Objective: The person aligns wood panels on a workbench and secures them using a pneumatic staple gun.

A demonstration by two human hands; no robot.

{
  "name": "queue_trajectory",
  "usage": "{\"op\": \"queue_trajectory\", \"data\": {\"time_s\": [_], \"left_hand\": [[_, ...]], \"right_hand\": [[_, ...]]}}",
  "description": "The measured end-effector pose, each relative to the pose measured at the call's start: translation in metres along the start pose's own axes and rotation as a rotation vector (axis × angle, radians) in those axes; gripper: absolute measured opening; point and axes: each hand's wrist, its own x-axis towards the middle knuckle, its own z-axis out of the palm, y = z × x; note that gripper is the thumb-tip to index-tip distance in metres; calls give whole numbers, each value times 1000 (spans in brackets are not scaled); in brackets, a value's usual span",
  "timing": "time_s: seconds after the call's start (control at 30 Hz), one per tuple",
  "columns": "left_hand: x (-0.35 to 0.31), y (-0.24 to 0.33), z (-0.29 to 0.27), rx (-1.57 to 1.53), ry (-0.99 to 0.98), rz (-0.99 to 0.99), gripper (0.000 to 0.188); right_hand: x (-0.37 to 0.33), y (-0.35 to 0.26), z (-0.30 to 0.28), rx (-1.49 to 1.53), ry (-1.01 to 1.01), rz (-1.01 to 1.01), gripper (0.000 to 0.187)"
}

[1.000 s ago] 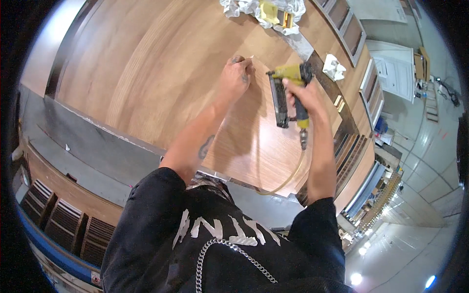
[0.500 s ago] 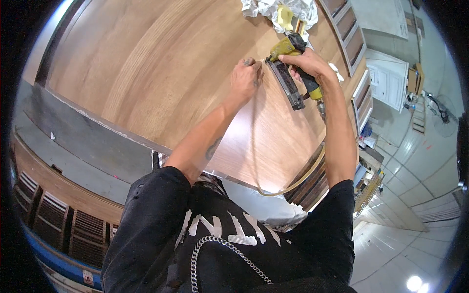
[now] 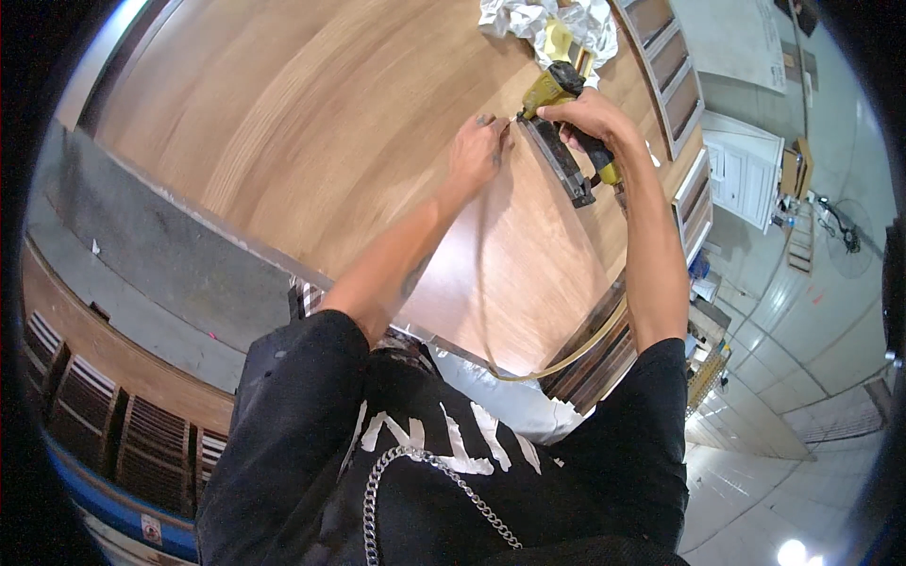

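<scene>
A yellow and black nail gun [image 3: 563, 168] lies in the grip of my right hand [image 3: 599, 115], my fingers wrapped round its handle. Its nose points left, close to the fingers of my left hand [image 3: 478, 149]. That hand is closed and rests on the wood-grain panel [image 3: 311, 132], fingers curled in; whatever they may pinch is hidden. A pale air hose [image 3: 483, 283] loops over the panel below my hands and bends up along its right edge.
Crumpled white paper [image 3: 514, 17] lies at the panel's far edge, with a yellow piece [image 3: 558, 40] on it. Framed panels [image 3: 668, 80] stand along the right. Slatted wooden pieces [image 3: 151, 443] sit at lower left, and a fan [image 3: 845, 226] stands at far right.
Both hands and the nail gun keep nearly the same place on the panel. The view has shifted slightly, and the nail gun's nose sits a little nearer my left fingers.
</scene>
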Motion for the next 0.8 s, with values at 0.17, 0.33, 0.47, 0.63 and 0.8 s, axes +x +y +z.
{"op": "queue_trajectory", "data": {"time_s": [0.17,0.33,0.47,0.63,0.8], "left_hand": [[-45,-7,-44,291,-122,49,96],[-195,-28,-113,145,-126,-103,109],[-276,-49,-123,-105,258,-252,114],[-290,-42,-89,-235,532,-302,113],[-287,-38,-73,-238,644,-261,109]], "right_hand": [[-33,5,37,-78,107,-227,33],[-98,41,94,-192,170,-234,32],[-140,49,134,-28,22,-377,29],[-178,26,175,-103,-76,-501,26],[-197,-3,193,-240,-122,-535,30]]}}
